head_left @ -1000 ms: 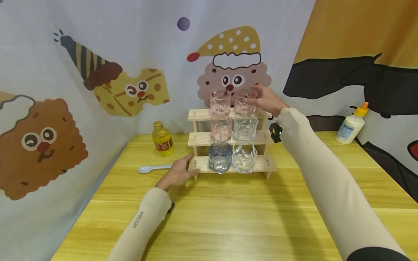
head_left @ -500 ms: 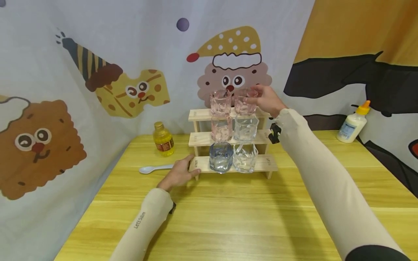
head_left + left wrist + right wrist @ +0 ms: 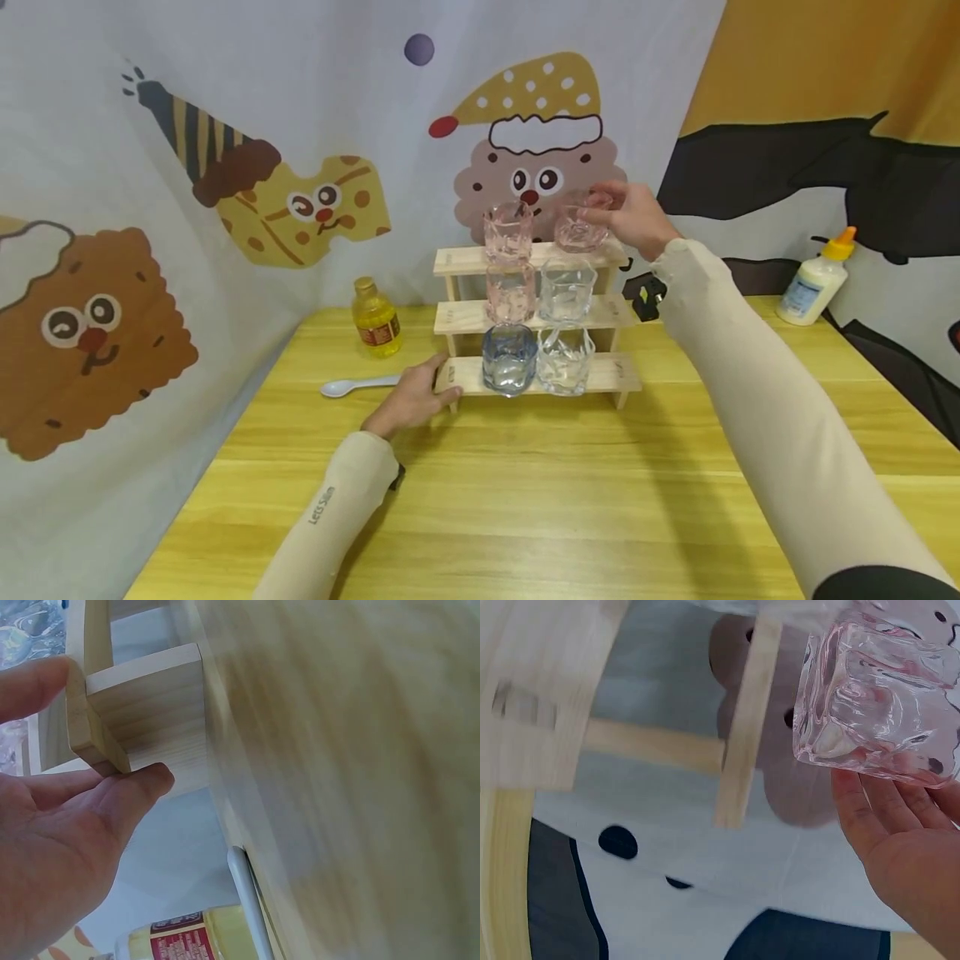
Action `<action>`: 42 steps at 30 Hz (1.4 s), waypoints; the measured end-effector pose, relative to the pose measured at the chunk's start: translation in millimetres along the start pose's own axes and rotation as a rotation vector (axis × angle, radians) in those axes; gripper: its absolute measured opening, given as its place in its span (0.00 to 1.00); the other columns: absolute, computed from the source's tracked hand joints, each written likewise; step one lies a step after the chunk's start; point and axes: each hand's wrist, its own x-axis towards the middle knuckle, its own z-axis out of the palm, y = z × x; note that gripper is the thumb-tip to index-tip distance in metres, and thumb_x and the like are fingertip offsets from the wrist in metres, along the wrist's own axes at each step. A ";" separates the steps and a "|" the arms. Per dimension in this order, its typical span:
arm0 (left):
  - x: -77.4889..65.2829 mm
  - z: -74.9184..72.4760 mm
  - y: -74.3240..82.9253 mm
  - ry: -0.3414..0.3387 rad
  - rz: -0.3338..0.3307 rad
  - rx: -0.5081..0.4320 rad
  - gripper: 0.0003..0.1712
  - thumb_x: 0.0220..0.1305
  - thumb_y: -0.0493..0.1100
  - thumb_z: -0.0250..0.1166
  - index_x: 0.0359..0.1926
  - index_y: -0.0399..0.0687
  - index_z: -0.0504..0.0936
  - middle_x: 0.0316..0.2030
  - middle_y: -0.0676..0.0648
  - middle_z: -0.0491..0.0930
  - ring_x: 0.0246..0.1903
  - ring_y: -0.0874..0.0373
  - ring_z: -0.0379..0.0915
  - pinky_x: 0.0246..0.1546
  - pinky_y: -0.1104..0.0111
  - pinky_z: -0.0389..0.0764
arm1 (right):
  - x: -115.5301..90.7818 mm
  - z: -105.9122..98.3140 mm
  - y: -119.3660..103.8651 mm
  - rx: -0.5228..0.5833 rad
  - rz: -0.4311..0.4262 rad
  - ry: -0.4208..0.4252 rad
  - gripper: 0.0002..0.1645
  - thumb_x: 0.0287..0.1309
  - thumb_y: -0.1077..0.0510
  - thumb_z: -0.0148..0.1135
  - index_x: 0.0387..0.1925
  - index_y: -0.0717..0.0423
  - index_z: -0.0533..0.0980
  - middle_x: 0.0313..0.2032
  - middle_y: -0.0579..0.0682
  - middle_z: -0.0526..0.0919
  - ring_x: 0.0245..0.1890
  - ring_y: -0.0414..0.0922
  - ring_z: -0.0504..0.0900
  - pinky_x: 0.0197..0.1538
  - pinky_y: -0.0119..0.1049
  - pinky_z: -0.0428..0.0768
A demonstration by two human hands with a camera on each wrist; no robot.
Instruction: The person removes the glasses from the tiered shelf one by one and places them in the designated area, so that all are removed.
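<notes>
A three-tier wooden stand (image 3: pixel 461 317) holds glasses in two columns. My right hand (image 3: pixel 637 218) grips a pink glass (image 3: pixel 579 232) at the right of the top tier; the right wrist view shows this pink glass (image 3: pixel 877 705) raised off the wood. Left of it on the top tier stands another pink glass (image 3: pixel 507 233). The middle tier bears a pink glass (image 3: pixel 511 293) and a clear glass (image 3: pixel 567 292). On the bottom tier are a blue glass (image 3: pixel 509 360) and a clear glass (image 3: pixel 566 362). My left hand (image 3: pixel 411 396) pinches the bottom tier's left end, thumb on top.
A bottle of yellow liquid (image 3: pixel 377 318) stands left of the stand, with a white spoon (image 3: pixel 356 386) lying before it. A white glue bottle (image 3: pixel 816 279) with an orange cap is at the table's back right. A printed cloth (image 3: pixel 337 100) hangs behind the table (image 3: pixel 510 500).
My right hand has lifted the top-right pink glass slightly and shifted it to the right. My left hand keeps its hold on the stand.
</notes>
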 end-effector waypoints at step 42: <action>2.1 3.7 5.4 -0.010 -0.034 0.073 0.43 0.71 0.47 0.63 0.77 0.37 0.54 0.66 0.31 0.72 0.64 0.38 0.72 0.68 0.47 0.74 | -61.1 -76.8 110.8 -0.005 0.168 -0.095 0.47 0.70 0.43 0.58 0.80 0.52 0.49 0.72 0.61 0.64 0.67 0.51 0.65 0.75 0.63 0.63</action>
